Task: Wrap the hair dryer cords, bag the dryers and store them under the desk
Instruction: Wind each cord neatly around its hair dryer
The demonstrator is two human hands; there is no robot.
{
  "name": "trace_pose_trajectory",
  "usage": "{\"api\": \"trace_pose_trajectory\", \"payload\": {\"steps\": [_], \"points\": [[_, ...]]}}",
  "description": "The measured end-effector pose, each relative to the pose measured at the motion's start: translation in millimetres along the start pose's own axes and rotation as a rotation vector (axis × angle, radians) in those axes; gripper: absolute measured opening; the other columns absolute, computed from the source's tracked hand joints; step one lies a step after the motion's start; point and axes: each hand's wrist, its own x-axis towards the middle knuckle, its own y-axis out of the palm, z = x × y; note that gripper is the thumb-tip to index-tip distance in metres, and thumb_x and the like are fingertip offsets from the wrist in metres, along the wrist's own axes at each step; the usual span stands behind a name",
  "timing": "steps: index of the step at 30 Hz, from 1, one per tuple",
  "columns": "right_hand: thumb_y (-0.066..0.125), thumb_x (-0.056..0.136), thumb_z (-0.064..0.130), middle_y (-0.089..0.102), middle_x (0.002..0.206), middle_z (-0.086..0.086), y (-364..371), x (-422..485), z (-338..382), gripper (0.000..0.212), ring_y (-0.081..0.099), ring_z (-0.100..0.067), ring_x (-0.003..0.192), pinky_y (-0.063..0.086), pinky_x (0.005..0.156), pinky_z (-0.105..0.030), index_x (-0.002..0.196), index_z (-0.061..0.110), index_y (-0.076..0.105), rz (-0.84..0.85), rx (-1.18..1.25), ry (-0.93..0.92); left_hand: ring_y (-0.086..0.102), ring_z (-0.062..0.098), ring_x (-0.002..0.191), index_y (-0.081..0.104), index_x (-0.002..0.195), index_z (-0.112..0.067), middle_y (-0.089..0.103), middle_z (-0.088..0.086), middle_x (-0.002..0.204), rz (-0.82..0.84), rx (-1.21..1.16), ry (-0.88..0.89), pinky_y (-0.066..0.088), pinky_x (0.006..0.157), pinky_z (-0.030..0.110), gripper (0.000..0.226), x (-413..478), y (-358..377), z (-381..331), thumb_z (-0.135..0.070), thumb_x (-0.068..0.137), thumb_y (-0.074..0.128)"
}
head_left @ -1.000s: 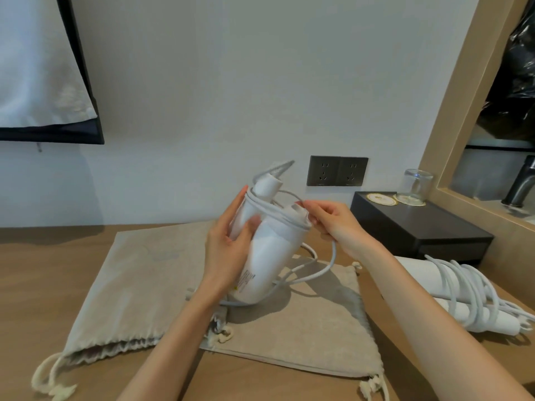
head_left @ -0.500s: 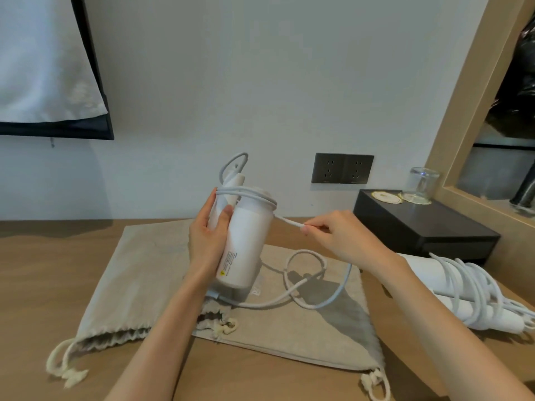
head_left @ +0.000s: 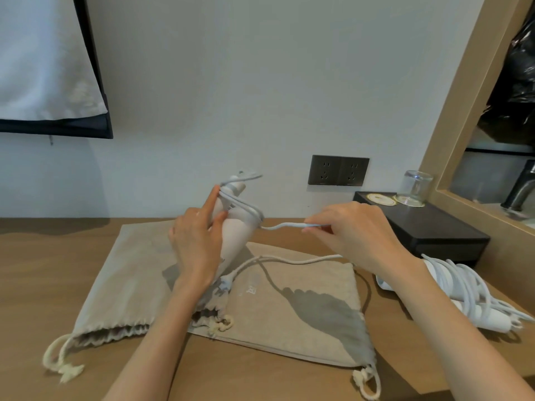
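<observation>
Head view: white plastic hair dryer [head_left: 238,237] held tilted above two beige cloth drawstring bags [head_left: 289,322] lying on the wooden counter [head_left: 31,285].
Left hand [head_left: 197,247]: fingers grip the dryer's body.
Right hand [head_left: 357,235]: fingers pinch the white cord [head_left: 285,226], stretched out from the coils.
Second white hair dryer [head_left: 454,293]: cord-wrapped, lying on the counter at right.

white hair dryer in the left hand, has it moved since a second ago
Yes. The white hair dryer in the left hand has shifted left, away from the dark double wall socket.
</observation>
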Motion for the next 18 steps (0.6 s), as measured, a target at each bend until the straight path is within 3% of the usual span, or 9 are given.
{"api": "trace_pose_trajectory", "payload": {"steps": [2,5,9,12,14,16,18], "points": [[0.061,0.087,0.042,0.055,0.061,0.012,0.4,2.7,5.5,0.018,0.048,-0.009,0.05,0.025,0.039,-0.018,0.082,0.03,0.073,-0.073,-0.041,-0.06,0.051,0.03,0.061,0.051,0.136,-0.029,0.057,0.01,0.07,0.012,0.084,0.104,0.031,0.058,0.033,0.05,-4.2,2.4,-6.3,-0.028,0.088,0.065],[0.064,0.086,0.038,0.056,0.064,0.009,2.4,6.9,11.0,0.017,0.053,-0.013,0.05,0.04,0.038,-0.025,0.081,0.025,0.074,-0.064,-0.022,-0.147,0.051,0.029,0.063,0.053,0.133,-0.031,0.056,0.009,0.073,0.025,0.121,0.224,0.028,0.062,0.032,0.052,-11.6,5.5,-11.9,-0.025,0.084,0.07],[0.076,0.074,0.04,0.054,0.06,0.008,4.7,7.9,19.6,0.016,0.047,-0.013,0.045,0.019,0.04,-0.019,0.067,0.027,0.071,-0.042,-0.109,-0.224,0.051,0.029,0.066,0.056,0.131,-0.031,0.057,0.009,0.075,0.036,0.129,0.334,0.027,0.063,0.033,0.052,-18.5,10.1,-18.9,-0.022,0.082,0.072],[0.067,0.075,0.039,0.062,0.064,0.004,14.0,11.5,26.1,0.02,0.061,-0.018,0.051,0.043,0.041,-0.024,0.067,0.021,0.072,-0.04,-0.041,-0.219,0.053,0.028,0.066,0.06,0.126,-0.033,0.056,0.007,0.072,0.014,0.152,0.428,0.025,0.063,0.032,0.046,-19.1,16.8,-20.4,-0.026,0.082,0.071],[0.057,0.08,0.033,0.068,0.077,-0.001,18.5,17.2,30.9,0.024,0.066,-0.022,0.067,0.054,0.055,-0.037,0.079,0.016,0.074,0.02,0.015,-0.202,0.053,0.027,0.064,0.061,0.12,-0.036,0.054,0.004,0.067,0.006,0.144,0.541,0.02,0.064,0.031,0.039,-21.5,23.0,-25.1,-0.034,0.081,0.064],[0.057,0.087,0.035,0.067,0.087,0.001,19.5,20.5,30.9,0.023,0.065,-0.021,0.077,0.052,0.063,-0.037,0.088,0.02,0.074,0.108,0.019,-0.191,0.053,0.025,0.063,0.055,0.115,-0.037,0.053,0.002,0.066,0.003,0.1,0.612,0.024,0.061,0.032,0.03,-23.8,27.6,-29.5,-0.038,0.084,0.053],[0.062,0.086,0.04,0.062,0.081,0.006,18.3,22.5,21.1,0.019,0.062,-0.016,0.072,0.049,0.059,-0.034,0.086,0.025,0.074,0.066,0.066,-0.108,0.054,0.024,0.063,0.057,0.116,-0.037,0.055,0.001,0.067,0.016,0.073,0.628,0.027,0.061,0.033,0.033,-23.1,27.8,-29.4,-0.042,0.084,0.05]]}}
